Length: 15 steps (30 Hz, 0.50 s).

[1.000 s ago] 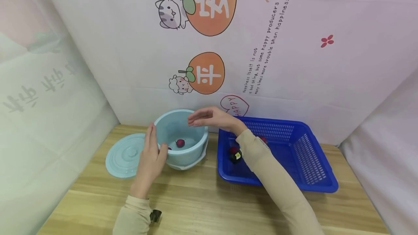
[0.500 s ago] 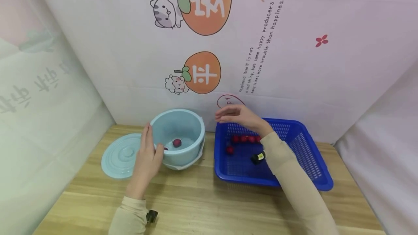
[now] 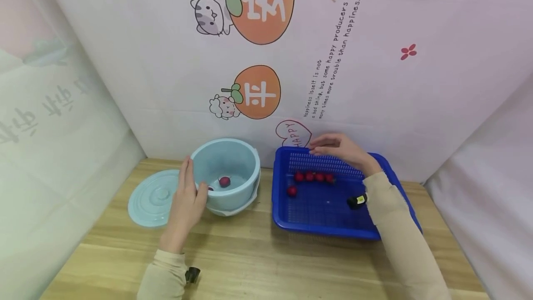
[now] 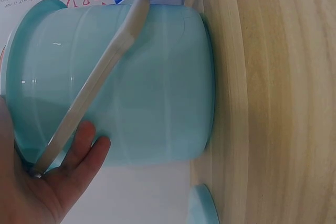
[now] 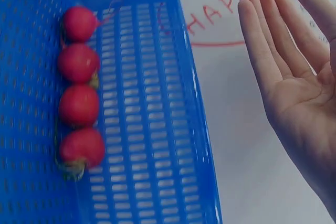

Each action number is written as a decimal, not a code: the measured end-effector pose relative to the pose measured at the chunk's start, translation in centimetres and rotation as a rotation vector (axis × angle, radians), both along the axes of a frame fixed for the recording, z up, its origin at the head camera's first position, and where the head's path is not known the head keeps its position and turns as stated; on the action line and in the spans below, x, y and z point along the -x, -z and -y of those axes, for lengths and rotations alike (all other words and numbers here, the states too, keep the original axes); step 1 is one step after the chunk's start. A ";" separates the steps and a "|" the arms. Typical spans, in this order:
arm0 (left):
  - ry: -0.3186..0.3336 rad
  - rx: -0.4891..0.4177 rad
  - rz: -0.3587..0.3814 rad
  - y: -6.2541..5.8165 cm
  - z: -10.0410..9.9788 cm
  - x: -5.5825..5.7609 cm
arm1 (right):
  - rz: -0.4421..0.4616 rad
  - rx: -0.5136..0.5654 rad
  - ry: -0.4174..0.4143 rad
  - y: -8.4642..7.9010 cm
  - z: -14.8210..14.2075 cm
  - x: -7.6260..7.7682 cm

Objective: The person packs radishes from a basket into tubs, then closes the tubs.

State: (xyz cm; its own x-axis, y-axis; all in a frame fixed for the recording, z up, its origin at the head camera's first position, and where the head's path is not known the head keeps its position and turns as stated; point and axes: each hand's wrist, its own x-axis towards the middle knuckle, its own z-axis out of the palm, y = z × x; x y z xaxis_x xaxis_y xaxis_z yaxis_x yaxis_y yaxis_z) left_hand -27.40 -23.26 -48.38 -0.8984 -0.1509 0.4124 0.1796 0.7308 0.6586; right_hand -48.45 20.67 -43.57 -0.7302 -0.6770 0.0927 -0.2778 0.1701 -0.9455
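Observation:
My left hand (image 3: 186,207) rests against the near left side of the light blue bucket (image 3: 233,200), its fingers fairly straight and the thumb at the rim. In the left wrist view, two fingertips (image 4: 94,153) lie by the pale handle (image 4: 100,72). Inside the bucket sits a red radish (image 3: 225,181); another is mostly hidden behind the rim. My right hand (image 3: 343,151) hovers over the back edge of the blue basket (image 3: 316,231), fingers extended, holding nothing. Several red radishes (image 5: 79,107) form a row along the basket's back, and a single radish (image 3: 292,191) lies apart from them.
The round light blue lid (image 3: 151,198) lies on the wooden table (image 3: 250,263) left of the bucket. A printed white cloth (image 3: 166,59) hangs behind, close to the bucket and the basket. More cloth closes off both sides.
My right hand has moved right, from above the bucket to above the basket, uncovering the row of radishes. The left hand stays at the bucket. The head view has shifted slightly.

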 end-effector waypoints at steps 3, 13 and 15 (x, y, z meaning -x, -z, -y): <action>0.000 0.004 0.007 0.0 0.1 0.0 | -0.006 -0.014 0.006 0.2 -0.4 0.0; -0.003 0.002 0.008 0.1 0.1 0.0 | -0.067 -0.087 0.054 0.2 0.9 -0.3; -0.003 0.001 0.007 0.1 0.2 -0.1 | -0.134 -0.163 0.084 0.3 1.5 -0.4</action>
